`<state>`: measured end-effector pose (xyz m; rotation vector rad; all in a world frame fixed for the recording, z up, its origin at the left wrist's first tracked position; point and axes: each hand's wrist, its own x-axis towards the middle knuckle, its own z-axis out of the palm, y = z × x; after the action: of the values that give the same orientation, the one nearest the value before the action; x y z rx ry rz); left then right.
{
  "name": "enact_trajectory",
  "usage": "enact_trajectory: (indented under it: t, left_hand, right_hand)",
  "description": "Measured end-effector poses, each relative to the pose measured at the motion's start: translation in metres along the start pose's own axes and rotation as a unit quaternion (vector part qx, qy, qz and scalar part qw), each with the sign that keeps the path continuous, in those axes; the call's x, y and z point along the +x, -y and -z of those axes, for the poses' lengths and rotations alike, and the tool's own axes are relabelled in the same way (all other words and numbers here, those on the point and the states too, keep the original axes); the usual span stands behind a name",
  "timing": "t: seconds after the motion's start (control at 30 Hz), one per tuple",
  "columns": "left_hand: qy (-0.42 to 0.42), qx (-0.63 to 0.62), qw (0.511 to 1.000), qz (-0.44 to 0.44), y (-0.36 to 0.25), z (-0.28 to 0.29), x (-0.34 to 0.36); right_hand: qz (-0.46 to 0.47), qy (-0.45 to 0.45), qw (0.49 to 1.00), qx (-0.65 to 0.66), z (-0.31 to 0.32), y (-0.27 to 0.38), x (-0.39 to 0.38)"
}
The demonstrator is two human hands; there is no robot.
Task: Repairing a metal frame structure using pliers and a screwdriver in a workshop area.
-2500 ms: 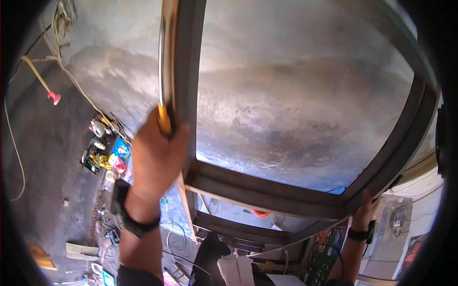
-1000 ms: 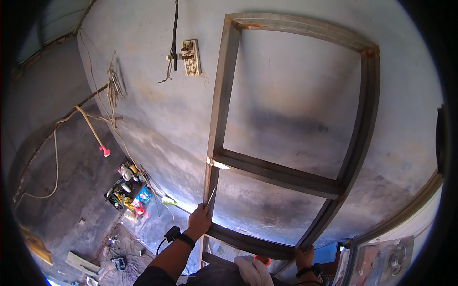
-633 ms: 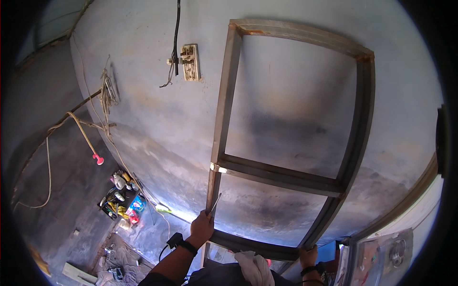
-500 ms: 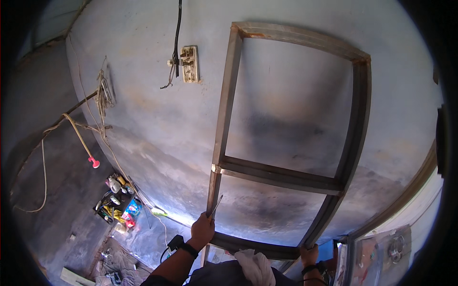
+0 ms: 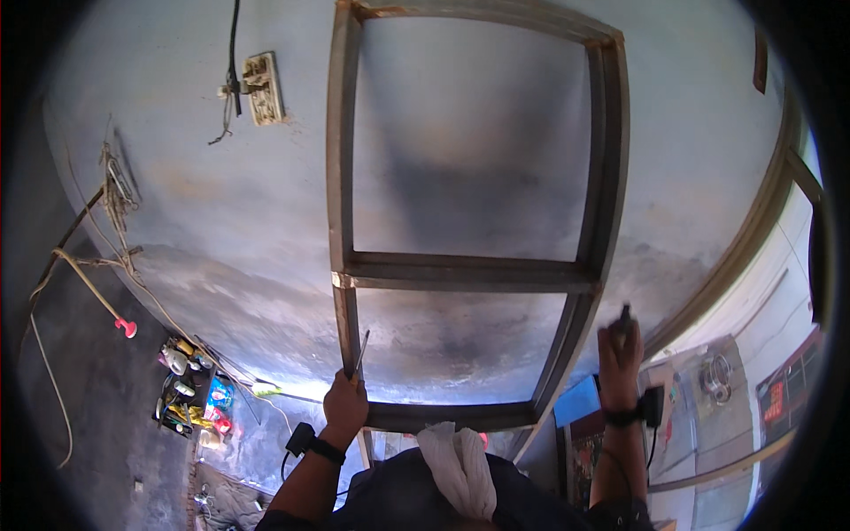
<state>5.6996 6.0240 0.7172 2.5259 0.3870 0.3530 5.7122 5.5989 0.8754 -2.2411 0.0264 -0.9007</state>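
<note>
A tall brown metal frame with a crossbar stands before me, close to the wall. My left hand is closed at its left upright, below the crossbar. A thin, pointed metal rod sticks up out of that hand; its lower end is hidden in the fingers. Off to the right of the frame, my right hand is raised and touches no part of it. Its fingers are closed around a small dark object, smeared by motion, whose kind I cannot make out.
A stained wall with an old switch board rises behind the frame. Bottles and packets crowd a dark rack at lower left. A pink-ended hose hangs at left. A blue panel stands beside my right arm.
My right hand has let go of the frame's lower right side and risen, now with a dark object in it. The view has turned right; my left hand stays at the left upright.
</note>
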Motion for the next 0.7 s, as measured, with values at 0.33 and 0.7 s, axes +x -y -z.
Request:
enact_trajectory:
  t: [0.33,0.7]
  left_hand:
    - [0.053,-0.041,0.996,-0.053,0.004,0.04,0.006]
    - [-0.184,-0.207,0.947,-0.165,-0.135,0.155,0.104]
  right_hand:
    - [0.249,0.104,0.956,-0.118,-0.07,0.094,0.107]
    - [0.222,0.277,0.931,-0.086,-0.082,0.071,0.134]
